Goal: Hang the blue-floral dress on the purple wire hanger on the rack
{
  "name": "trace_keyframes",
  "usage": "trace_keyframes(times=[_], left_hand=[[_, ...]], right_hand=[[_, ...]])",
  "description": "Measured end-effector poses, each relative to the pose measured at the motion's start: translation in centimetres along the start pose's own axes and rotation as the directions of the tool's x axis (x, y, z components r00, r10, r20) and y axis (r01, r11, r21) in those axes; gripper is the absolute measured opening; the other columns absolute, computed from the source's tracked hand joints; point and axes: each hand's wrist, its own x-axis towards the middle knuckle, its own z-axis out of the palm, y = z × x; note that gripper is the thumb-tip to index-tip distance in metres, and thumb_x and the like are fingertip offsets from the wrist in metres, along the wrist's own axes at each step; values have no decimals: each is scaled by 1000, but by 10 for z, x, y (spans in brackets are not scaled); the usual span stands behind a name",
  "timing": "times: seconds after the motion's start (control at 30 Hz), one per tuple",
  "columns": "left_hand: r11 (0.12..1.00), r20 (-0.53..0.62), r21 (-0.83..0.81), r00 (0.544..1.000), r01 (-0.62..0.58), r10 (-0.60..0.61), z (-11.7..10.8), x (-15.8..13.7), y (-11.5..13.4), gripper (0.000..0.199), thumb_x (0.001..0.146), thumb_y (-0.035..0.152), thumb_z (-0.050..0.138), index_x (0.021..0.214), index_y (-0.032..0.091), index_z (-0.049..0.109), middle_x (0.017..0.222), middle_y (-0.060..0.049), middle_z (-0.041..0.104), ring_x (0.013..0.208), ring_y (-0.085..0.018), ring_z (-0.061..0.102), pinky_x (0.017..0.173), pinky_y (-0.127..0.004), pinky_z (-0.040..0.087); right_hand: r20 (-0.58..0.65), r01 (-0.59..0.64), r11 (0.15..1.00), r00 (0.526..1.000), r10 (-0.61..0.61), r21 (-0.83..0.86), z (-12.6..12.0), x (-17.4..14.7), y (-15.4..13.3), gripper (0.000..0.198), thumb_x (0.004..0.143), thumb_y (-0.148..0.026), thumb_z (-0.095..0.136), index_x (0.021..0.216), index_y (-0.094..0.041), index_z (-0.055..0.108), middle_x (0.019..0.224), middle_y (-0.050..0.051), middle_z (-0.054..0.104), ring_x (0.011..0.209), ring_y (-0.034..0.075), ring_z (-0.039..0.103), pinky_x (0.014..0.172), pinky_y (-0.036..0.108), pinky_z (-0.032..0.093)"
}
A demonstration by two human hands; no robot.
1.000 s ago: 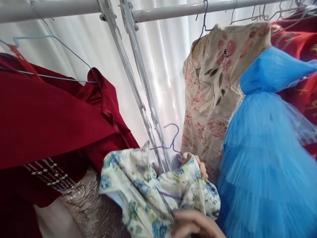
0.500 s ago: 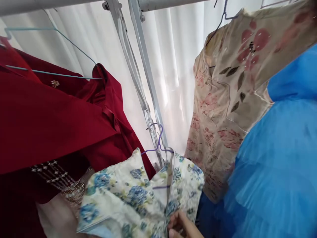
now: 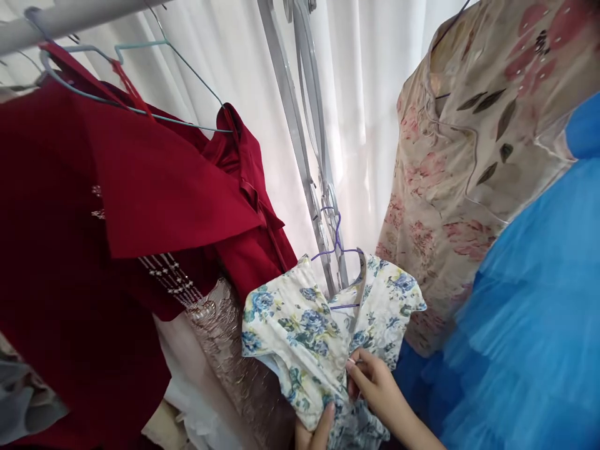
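Observation:
A white dress with blue flowers [image 3: 309,325] hangs by a purple wire hanger [image 3: 338,240] from the metal frame. It has short cap sleeves and a V-shaped neckline, and its lower part runs out of view. My right hand [image 3: 375,382] pinches the front edge of the dress just below the neckline, thumb and fingers together. Lower and to the left, my left hand [image 3: 317,431] grips the dress near the waist, its thumb lying over the fabric. Most of that hand is cut off by the bottom edge.
Dark red garments [image 3: 164,187] hang on the left, with a beaded lace piece [image 3: 225,337] below. On the right are a beige dress with pink flowers [image 3: 426,206] and a blue ruffled dress [image 3: 539,281]. Behind stand metal frame bars [image 3: 300,125] and a white curtain [image 3: 356,94].
The view has shifted, so the hanging clothes appear farther right and the floral dress higher. My left hand has come into view on the dress. My right hand still pinches its front edge.

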Motion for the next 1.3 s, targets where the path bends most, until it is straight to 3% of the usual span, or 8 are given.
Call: trace_keyframes(times=[0.2, 0.53, 0.63, 0.77, 0.9, 1.0, 1.17, 1.3], left_hand=[[1000, 53, -6, 998, 22, -22, -10, 8, -14, 45, 54, 39, 85, 88, 14, 73, 91, -11, 76, 108, -40, 66, 92, -45, 52], [986, 327, -91, 940, 137, -100, 1, -36, -4, 54, 63, 39, 86, 108, 13, 72, 111, -14, 74, 111, -35, 66, 96, -40, 51], [977, 418, -117, 901, 178, -115, 6, -49, -2, 54, 69, 35, 84, 116, 15, 68, 120, -14, 71, 119, -32, 62, 100, -38, 49], [978, 387, -126, 916, 165, -104, 12, -64, -9, 48, 78, 33, 76, 120, 13, 64, 124, -15, 68, 120, -31, 61, 102, -37, 48], [997, 127, -60, 990, -50, 57, 12, -72, -23, 61, 89, 35, 65, 143, 17, 42, 145, -18, 50, 134, -29, 49, 110, -39, 41], [918, 29, 197, 938, -345, 346, 14, -75, -28, 65, 92, 30, 61, 148, 21, 31, 156, -17, 31, 144, -28, 33, 119, -45, 27], [708, 314, 326, 778, -627, 545, 37, -72, -21, 43, 92, 20, 58, 134, 20, 48, 136, -17, 50, 131, -29, 46, 110, -47, 38], [708, 421, 304, 757, -637, 501, 59, -66, -15, 9, 95, 22, 54, 101, 20, 60, 98, -8, 63, 98, -21, 60, 89, -35, 48]], right_hand=[[-77, 9, 996, 997, -16, -91, -5, -23, -13, 34, 90, -51, 62, 82, -18, 57, 65, 3, 67, 53, 15, 58, 53, 25, 43], [-258, 63, 997, 964, -69, -33, -10, -47, -17, 34, 92, -51, 59, 107, -22, 47, 59, -5, 57, 55, 15, 53, 54, 24, 40], [-261, 86, 993, 960, -103, -78, -18, -49, -19, 30, 93, -50, 58, 103, -22, 50, 56, -7, 47, 51, 12, 44, 49, 23, 33], [-197, 68, 985, 975, -99, -159, -28, -45, -20, 28, 94, -48, 56, 92, -20, 53, 54, -7, 44, 48, 11, 39, 47, 22, 27], [-99, -2, 975, 995, -20, -221, -35, -43, -21, 31, 95, -49, 52, 84, -20, 52, 52, -4, 52, 49, 13, 48, 51, 25, 37], [-45, -38, 973, 999, 28, -229, -38, -49, -26, 31, 94, -48, 53, 80, -20, 51, 50, -3, 54, 48, 13, 48, 51, 25, 37], [6, -115, 981, 993, 117, -157, -41, -62, -34, 28, 89, -45, 60, 79, -19, 55, 51, -1, 59, 48, 14, 51, 51, 26, 40], [-4, -92, 991, 996, 92, -101, -47, -71, -35, 22, 87, -39, 63, 81, -18, 58, 53, -1, 59, 51, 14, 53, 53, 25, 42]])
